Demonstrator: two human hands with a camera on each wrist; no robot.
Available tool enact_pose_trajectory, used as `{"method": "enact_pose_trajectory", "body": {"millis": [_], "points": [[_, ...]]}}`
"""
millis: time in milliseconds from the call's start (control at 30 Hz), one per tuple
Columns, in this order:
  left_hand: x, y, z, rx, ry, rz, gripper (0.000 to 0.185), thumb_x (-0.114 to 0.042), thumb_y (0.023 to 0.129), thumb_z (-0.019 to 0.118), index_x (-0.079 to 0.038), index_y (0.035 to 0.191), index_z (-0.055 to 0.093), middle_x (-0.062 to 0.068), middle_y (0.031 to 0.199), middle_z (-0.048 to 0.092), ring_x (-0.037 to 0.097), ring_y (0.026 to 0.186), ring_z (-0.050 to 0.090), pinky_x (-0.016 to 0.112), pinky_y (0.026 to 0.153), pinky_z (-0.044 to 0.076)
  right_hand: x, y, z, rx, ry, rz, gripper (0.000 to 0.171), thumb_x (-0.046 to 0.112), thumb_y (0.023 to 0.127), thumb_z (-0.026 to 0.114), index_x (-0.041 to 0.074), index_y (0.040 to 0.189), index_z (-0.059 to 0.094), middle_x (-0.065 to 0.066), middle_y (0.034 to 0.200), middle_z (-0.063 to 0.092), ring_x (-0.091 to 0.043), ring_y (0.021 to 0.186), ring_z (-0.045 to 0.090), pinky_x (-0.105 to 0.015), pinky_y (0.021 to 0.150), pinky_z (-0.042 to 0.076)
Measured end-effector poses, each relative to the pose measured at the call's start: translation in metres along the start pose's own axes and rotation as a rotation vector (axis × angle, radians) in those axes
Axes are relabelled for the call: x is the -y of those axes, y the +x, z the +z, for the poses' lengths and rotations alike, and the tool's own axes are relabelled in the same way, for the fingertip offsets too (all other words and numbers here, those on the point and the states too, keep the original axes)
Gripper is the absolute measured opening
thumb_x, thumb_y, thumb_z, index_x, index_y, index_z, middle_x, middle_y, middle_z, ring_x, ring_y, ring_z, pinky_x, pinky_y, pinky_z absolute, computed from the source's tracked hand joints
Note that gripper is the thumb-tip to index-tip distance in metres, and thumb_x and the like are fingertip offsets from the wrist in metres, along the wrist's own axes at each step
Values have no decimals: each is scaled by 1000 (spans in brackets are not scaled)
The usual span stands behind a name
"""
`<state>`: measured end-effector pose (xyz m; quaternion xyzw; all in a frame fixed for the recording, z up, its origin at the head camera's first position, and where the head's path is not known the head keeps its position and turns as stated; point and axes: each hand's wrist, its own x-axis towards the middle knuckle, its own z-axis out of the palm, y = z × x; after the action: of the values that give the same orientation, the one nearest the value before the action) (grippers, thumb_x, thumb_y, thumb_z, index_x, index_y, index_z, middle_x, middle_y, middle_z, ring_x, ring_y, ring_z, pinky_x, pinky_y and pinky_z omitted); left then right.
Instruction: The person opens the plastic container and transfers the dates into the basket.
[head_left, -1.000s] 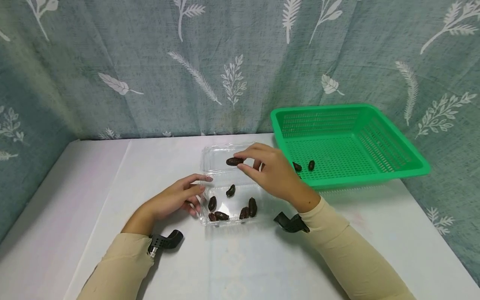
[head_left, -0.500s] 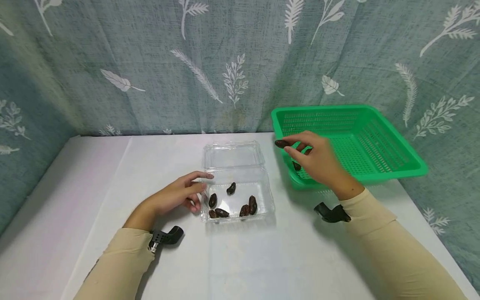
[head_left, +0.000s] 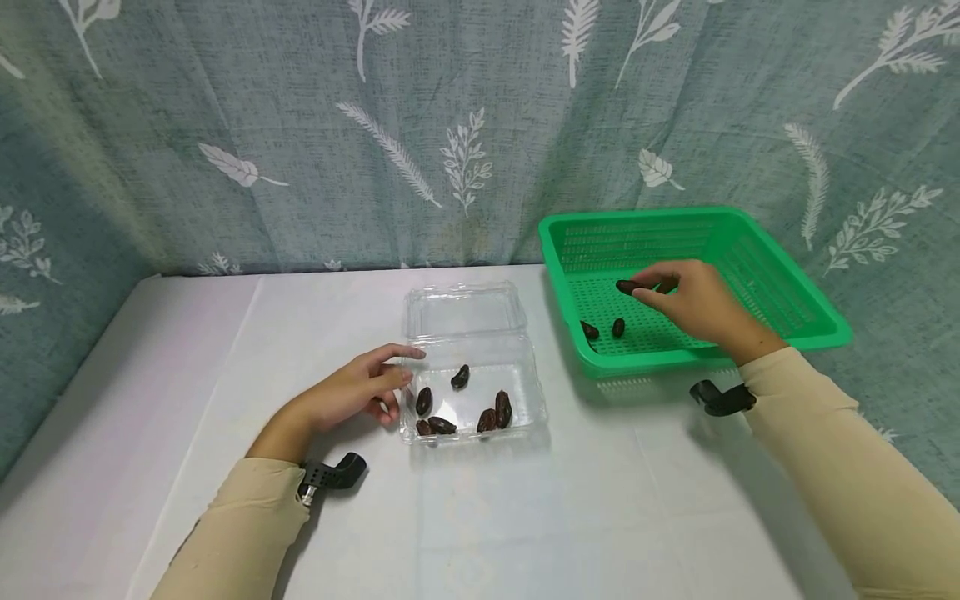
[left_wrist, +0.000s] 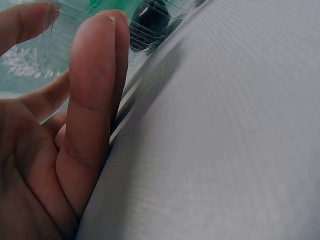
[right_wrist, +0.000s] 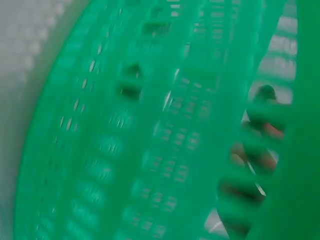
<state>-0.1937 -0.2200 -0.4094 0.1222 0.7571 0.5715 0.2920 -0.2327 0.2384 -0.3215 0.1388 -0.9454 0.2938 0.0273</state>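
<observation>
My right hand pinches a dark brown date between thumb and fingertips, over the green plastic basket. Two other dates lie in the basket's left part, one of them a date near the front wall. The right wrist view is blurred and mostly filled by the basket's slotted wall. My left hand rests against the left side of a clear plastic clamshell box, fingers loosely bent. Several dates, including a curved date, lie in the box. Its lid is folded back.
A white cloth covers the table. Behind it hangs a grey-green leaf-patterned curtain, close to the back edge and the basket. Black wrist mounts, such as the left mount, stick out from both sleeves.
My right hand has carried the date from above the box's lid rightward, over the basket's left rim, to above the basket floor. The left hand and the box have stayed in place.
</observation>
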Motion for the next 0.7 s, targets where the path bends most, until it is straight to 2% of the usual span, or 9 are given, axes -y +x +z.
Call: {"method": "enact_pose_trajectory", "body": {"millis": [100,200,567,700], "points": [[2,-1,-1,5,3,7,53,-28,104,53,-11,151,36,8,96,55,13,68,65,31,64,60,-7,3,-5,98,-34,58,27,22,98,66,5,118,72,-19,116,70,-30,96,66,-37,70,52],[3,-2,-2,9,3,13,53,-28,105,52,-10,151,35,8,97,55,13,69,65,31,64,60,-15,7,-7,167,-50,73,29,21,98,66,2,119,70,-22,116,70,-32,97,67,-41,75,54],[3,2,-1,6,10,27,52,-28,104,53,-11,150,37,10,98,57,16,70,67,33,64,60,-34,17,-8,308,-124,66,25,16,97,66,0,115,71,-22,113,70,-37,103,65,-51,79,55],[2,1,0,6,6,27,51,-28,104,53,-11,150,38,10,98,57,17,70,67,34,64,61,-40,17,-6,333,-136,62,21,12,96,66,0,112,71,-24,111,70,-40,103,65,-54,82,55]]}}
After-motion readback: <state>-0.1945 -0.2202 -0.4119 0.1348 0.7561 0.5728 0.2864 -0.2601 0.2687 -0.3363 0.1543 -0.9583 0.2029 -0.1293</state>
